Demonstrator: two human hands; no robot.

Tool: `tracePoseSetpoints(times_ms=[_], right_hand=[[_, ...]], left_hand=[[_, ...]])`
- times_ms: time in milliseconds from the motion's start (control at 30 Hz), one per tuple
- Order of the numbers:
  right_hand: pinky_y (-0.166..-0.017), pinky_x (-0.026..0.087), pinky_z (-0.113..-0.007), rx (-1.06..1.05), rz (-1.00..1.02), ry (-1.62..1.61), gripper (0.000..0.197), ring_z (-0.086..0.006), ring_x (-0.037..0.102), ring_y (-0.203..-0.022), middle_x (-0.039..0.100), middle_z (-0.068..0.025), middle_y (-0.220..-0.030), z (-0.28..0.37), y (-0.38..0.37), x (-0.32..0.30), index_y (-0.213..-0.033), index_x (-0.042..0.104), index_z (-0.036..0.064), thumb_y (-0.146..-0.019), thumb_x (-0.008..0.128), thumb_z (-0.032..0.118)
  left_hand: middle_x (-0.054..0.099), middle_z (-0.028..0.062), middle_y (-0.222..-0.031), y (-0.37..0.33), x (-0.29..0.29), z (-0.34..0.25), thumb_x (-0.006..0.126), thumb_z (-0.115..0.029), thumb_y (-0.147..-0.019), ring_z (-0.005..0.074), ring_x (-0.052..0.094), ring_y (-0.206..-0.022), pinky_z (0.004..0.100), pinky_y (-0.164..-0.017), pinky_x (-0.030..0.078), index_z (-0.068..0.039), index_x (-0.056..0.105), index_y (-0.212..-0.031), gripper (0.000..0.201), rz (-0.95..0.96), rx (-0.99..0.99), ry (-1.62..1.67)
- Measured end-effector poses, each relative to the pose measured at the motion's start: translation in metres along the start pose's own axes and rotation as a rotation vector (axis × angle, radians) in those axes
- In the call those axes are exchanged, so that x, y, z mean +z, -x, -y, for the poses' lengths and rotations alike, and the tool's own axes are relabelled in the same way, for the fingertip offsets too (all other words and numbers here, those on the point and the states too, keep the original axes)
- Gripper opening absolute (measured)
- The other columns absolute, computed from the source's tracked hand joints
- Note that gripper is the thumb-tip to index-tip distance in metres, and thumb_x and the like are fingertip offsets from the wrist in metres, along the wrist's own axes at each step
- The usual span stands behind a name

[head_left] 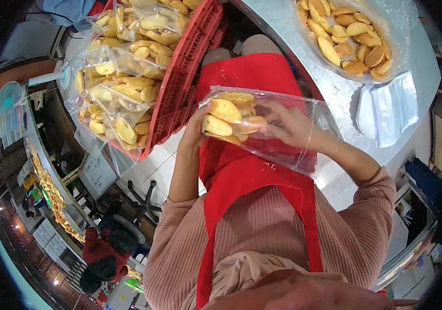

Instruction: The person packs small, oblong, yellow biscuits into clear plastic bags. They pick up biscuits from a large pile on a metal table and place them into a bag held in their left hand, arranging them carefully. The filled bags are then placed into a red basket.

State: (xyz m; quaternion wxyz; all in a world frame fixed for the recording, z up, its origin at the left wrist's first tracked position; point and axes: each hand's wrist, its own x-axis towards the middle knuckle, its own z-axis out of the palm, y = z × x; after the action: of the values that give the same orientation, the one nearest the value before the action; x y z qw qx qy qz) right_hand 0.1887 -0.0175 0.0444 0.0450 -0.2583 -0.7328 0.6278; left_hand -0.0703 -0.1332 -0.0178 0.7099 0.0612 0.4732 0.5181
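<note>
1. Bread pieces (226, 113), yellow and brown-edged, sit bunched at the left end of a clear plastic bag (283, 155), which the seated person holds above the lap, in front of a red apron (231, 173).
2. The left hand (194, 126) is curled round that filled end, gripping the bag from the side; most of its fingers are hidden behind the bread and plastic.
3. The right hand (293, 124) seems to be inside the bag, coming from the right end, with thumb and fingers a little parted and fingertips against the nearest bread. I cannot tell whether they pinch a piece.
4. To the left, just beyond the left hand, stands a red crate (179, 85), heaped with filled bags (128, 93) of the same kind of bread.
5. To the right is a metal table (334, 111). Near its far edge lies a big clear sack (399, 59), spread wide around loose bread (358, 39); just beside it, nearer the person, is a stack of flat plastic sleeves (389, 111).
6. Pale floor tiles (153, 168) show below the crate, with a black chair base (146, 199) on them.
7. Farther off at the lower left, a co-worker in a dark red top (92, 245) is near a long row of bread (53, 199).
</note>
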Motion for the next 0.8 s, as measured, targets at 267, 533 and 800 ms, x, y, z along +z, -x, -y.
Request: tracePoseSetpoints(times_ms=[267,533,800], right_hand=[[-0.074,0.052,-0.042,-0.021,0.262,0.112,0.052,-0.0361,0.067,-0.084,0.066,-0.0225,-0.099,0.004,0.021,0.006,-0.138,0.044,0.007,-0.092,0.062,0.023],[-0.073,0.051,-0.045,-0.174,0.007,0.288,0.03,-0.0369,0.063,-0.084,0.064,-0.0186,-0.092,-0.011,0.039,0.036,-0.118,0.057,0.006,-0.092,0.06,0.02],[-0.073,0.053,-0.037,-0.099,-0.051,0.204,0.026,-0.0318,0.065,-0.086,0.066,-0.0136,-0.099,-0.001,0.044,0.028,-0.111,0.062,0.0041,-0.09,0.065,0.017]], left_hand=[[0.06,0.0132,-0.127,0.002,0.011,0.0,0.044,-0.048,-0.099,0.0239,0.061,-0.112,0.0372,-0.097,0.048,-0.002,0.051,-0.131,0.056,0.018,-0.113,-0.041],[0.055,0.0153,-0.133,0.008,0.035,0.013,0.036,-0.056,-0.099,0.026,0.06,-0.115,0.0392,-0.097,0.05,-0.003,0.043,-0.138,0.066,-0.031,-0.245,0.113],[0.05,0.0134,-0.127,0.015,0.041,0.02,0.062,-0.027,-0.089,0.0255,0.056,-0.114,0.0365,-0.095,0.05,-0.007,0.039,-0.133,0.053,0.021,-0.218,-0.017]])
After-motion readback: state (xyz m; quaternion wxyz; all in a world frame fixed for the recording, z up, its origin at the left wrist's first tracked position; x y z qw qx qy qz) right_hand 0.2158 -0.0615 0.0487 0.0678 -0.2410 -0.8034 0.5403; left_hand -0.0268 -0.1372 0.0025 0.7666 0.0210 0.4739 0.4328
